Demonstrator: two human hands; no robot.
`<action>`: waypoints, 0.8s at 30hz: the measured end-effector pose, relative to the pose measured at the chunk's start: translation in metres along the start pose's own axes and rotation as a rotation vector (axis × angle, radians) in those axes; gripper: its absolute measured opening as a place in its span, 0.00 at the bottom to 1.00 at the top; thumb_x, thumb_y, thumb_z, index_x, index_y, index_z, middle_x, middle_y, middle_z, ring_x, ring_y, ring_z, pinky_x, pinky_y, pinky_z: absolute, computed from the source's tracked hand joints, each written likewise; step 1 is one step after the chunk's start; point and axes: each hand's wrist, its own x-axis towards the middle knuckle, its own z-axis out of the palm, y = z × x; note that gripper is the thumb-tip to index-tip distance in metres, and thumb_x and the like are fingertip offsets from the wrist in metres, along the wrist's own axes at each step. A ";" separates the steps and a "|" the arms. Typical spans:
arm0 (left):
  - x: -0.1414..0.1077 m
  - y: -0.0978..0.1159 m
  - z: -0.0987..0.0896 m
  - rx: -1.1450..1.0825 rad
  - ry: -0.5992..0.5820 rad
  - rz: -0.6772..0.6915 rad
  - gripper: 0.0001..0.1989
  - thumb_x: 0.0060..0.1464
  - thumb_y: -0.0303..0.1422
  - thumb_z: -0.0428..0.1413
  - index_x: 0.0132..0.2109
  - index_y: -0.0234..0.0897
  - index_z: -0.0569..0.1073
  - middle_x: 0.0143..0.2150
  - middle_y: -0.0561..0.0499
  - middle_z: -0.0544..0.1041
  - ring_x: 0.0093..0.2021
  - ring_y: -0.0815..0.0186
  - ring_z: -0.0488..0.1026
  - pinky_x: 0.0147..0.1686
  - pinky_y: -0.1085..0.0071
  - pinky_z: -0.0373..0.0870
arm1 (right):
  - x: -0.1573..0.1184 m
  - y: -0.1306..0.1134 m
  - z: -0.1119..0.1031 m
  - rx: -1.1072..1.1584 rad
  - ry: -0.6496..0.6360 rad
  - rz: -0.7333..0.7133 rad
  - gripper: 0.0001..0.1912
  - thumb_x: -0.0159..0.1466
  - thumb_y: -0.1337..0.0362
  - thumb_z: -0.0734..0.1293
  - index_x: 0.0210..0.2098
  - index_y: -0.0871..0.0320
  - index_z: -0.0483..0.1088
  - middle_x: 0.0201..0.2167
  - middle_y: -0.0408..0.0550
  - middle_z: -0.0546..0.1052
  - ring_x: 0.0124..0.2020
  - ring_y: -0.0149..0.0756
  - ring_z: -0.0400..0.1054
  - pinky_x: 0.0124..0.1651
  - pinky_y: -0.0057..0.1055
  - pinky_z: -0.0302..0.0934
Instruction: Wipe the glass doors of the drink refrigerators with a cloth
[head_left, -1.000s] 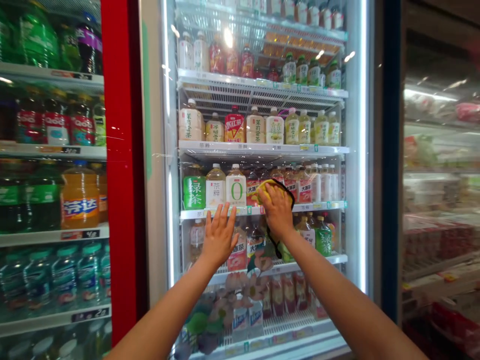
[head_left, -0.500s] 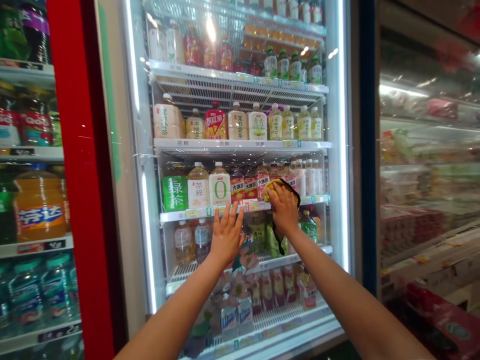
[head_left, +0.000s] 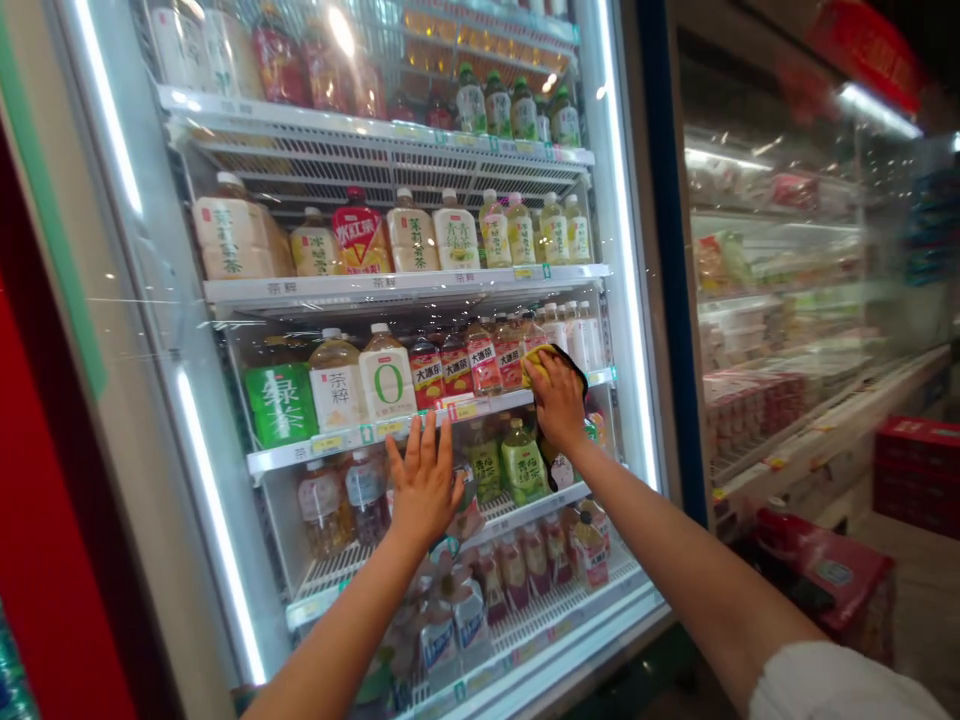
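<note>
My right hand [head_left: 561,408] presses a yellow cloth with a black border [head_left: 535,364] against the glass door of a lit drinks fridge. The fingers lie over the cloth, and part of its black edge hangs below the hand. To the left and lower, my left hand [head_left: 422,488] rests on the glass with spread fingers and holds nothing. Behind the glass, near the cloth, stand red-labelled tea bottles [head_left: 484,357]. A large bottle marked 0 [head_left: 387,378] stands above my left fingertips. Below the right hand is a green tea bottle [head_left: 523,462].
White wire shelves [head_left: 405,285] carry several rows of bottles. A bright light strip [head_left: 217,520] runs down the fridge's left side, another [head_left: 630,250] down its right. Farther right are an open-looking chilled case [head_left: 772,400] and a red box [head_left: 847,600] low down.
The view has swung right and tilted, so the fridge sits farther left. My right hand has slid the cloth slightly right across the glass. My left hand stays spread at about the same place.
</note>
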 end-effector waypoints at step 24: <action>0.023 0.042 0.027 -0.025 -0.006 0.206 0.42 0.56 0.39 0.59 0.74 0.37 0.54 0.77 0.39 0.49 0.77 0.51 0.44 0.74 0.48 0.37 | -0.070 0.040 0.007 -0.051 0.000 0.006 0.35 0.65 0.75 0.59 0.69 0.48 0.61 0.73 0.48 0.59 0.74 0.47 0.47 0.72 0.55 0.49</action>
